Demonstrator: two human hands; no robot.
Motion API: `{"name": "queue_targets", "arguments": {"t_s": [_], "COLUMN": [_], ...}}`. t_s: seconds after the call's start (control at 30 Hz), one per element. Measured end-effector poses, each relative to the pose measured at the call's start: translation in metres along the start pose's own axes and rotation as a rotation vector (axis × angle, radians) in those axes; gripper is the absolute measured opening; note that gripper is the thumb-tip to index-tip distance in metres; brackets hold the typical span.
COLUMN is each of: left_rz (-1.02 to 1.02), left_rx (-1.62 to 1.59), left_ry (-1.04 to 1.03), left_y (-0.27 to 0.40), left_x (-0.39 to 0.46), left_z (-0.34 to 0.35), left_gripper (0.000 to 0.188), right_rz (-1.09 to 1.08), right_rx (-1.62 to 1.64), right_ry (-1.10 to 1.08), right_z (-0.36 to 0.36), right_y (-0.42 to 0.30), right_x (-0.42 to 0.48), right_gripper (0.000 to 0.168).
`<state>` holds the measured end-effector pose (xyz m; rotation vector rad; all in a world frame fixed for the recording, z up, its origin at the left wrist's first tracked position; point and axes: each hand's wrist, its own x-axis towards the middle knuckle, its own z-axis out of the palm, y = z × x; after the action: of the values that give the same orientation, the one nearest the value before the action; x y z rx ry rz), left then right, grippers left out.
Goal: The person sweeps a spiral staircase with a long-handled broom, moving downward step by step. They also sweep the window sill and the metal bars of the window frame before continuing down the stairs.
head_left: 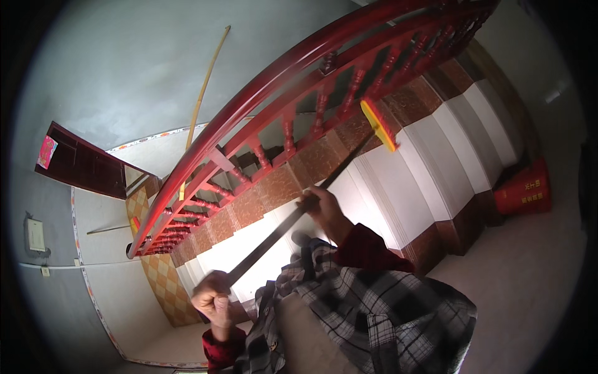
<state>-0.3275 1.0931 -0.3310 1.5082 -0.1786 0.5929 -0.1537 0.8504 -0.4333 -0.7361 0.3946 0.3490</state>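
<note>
A long dark-handled broom (268, 245) runs diagonally across the view. My left hand (212, 299) grips it near its lower-left end. Farther along the same handle, my right hand (322, 208) is closed around it. At the far end, the yellow broom head (377, 126) with red bristles is over the brown-edged stair steps (397, 182), close to the foot of the red balusters. Whether the bristles touch a step, I cannot tell. Checked shirt cloth shows below my hands.
A red wooden banister (261, 96) curves along the stairs. Behind it a bamboo pole (203, 89) leans against the wall. On the right a red bucket (523, 189) bearing writing stands on a step. At left are a dark door (84, 161) and another long-handled tool (110, 229) beyond the banister.
</note>
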Motion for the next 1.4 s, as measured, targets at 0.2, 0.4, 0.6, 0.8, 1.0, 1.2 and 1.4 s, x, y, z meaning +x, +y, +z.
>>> {"name": "queue_targets", "arguments": {"t_s": [0.2,0.4,0.6,0.8,1.0,1.2,1.4], "left_rz": [-0.615,-0.714,-0.877,-0.586,-0.613,-0.442,-0.15], "left_rx": [0.557,0.832,0.567,0.782,0.916,0.996,0.358], "left_ry": [0.008,-0.262,-0.242,-0.016,0.134,0.405,0.6], "left_y": [0.01,-0.043,-0.04,0.056,0.034,0.073,0.082], "left_x": [-0.048,-0.098,-0.114,-0.078,-0.095,-0.078,-0.082], "left_z": [-0.055,0.009,-0.039,-0.061,-0.042,-0.049,-0.016], "left_gripper": [0.012,0.017,0.014,0.011,0.008,0.011,0.036], "right_rz": [0.123,0.317,0.569,0.663,0.918,1.38,1.657], "right_rx": [-0.171,-0.292,-0.326,-0.254,-0.225,-0.436,-0.587], "right_ry": [-0.029,0.041,0.165,-0.234,0.022,-0.216,-0.334], "right_z": [0.027,-0.086,-0.092,-0.035,-0.017,-0.003,0.043], "right_y": [0.048,0.077,0.122,0.139,0.154,0.178,0.224], "right_x": [-0.034,0.043,0.023,-0.003,0.028,0.025,0.002], "right_gripper": [0.019,0.019,0.018,0.016,0.022,0.021,0.019]}}
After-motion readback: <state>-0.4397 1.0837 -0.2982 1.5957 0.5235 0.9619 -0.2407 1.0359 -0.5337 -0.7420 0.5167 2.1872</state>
